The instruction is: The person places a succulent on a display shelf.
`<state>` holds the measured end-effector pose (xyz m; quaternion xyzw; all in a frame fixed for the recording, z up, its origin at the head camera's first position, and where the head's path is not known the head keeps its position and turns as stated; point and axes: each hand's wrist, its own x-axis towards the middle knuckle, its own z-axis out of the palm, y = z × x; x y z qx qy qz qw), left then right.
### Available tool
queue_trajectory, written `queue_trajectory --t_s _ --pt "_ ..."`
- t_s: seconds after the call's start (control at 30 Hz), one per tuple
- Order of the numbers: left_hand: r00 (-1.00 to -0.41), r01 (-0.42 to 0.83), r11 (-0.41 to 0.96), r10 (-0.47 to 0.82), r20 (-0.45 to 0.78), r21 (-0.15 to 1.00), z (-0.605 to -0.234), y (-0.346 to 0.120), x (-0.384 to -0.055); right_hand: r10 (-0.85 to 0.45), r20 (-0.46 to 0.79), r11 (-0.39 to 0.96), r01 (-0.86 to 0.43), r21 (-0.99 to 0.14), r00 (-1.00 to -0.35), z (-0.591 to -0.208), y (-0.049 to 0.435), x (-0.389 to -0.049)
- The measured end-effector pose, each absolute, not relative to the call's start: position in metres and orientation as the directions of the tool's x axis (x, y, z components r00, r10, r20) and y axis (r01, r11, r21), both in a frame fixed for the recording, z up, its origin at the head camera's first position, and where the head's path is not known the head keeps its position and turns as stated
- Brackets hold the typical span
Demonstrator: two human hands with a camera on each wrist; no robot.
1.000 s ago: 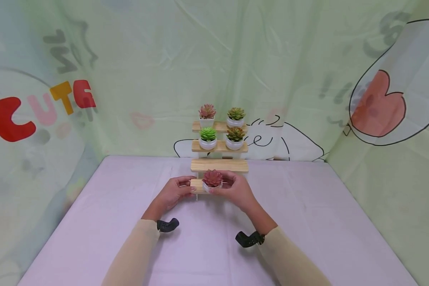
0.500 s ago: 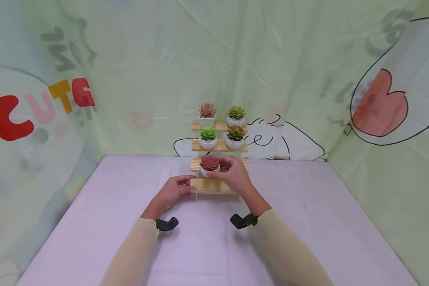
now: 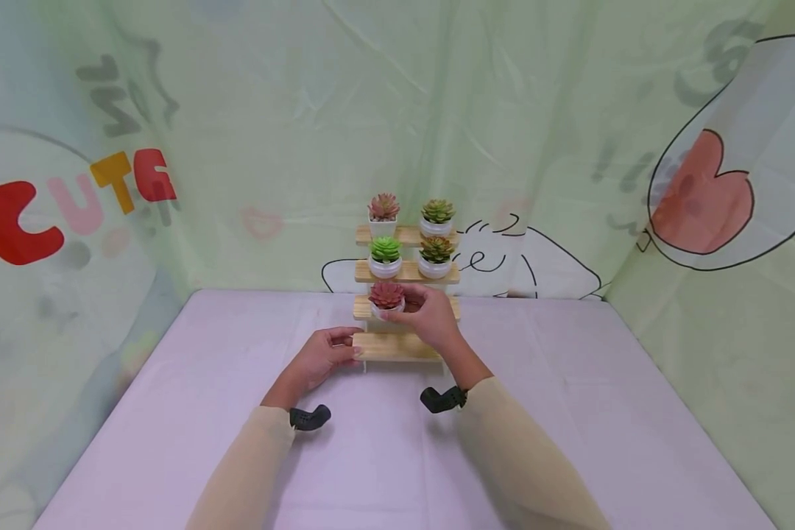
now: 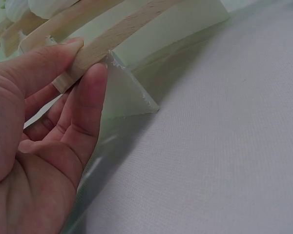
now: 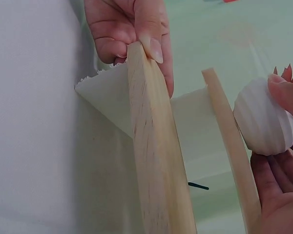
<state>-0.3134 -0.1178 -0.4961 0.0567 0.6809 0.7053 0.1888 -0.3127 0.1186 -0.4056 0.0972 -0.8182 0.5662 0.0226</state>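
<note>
A tiered wooden stand (image 3: 397,347) has several plank shelves on pale side supports. My left hand (image 3: 321,358) pinches the left end of its lowest plank (image 4: 115,36), thumb on top and fingers beneath. With my right hand (image 3: 432,316) I grip the white pot (image 5: 264,117) of a dark pink succulent (image 3: 387,295) at the left part of the second plank from the bottom. In the right wrist view the pot's base is against or very close to that plank (image 5: 229,136); whether it bears weight there I cannot tell.
A bright green succulent (image 3: 386,249) and a brownish-green one (image 3: 435,249) stand on the shelf above. On the top shelf are a pink succulent (image 3: 384,207) in a square pot and a green one (image 3: 437,211). A printed curtain (image 3: 278,147) hangs behind the table (image 3: 238,331).
My right hand has lifted the dark pink succulent from the lowest plank to the second one, moving it slightly left. My left hand has stayed on the lowest plank's end.
</note>
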Motion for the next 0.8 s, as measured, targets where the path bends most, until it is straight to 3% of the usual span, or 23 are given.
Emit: queue_trajectory --t_s 0.8 --pt "-0.927 -0.182 -0.027 0.337 -0.162 0.983 -0.4979 -0.1168 -0.3136 -0.123 0.133 0.29 -0.164 -0.943 -0.983 -0.4115 0.1156 -0.3192"
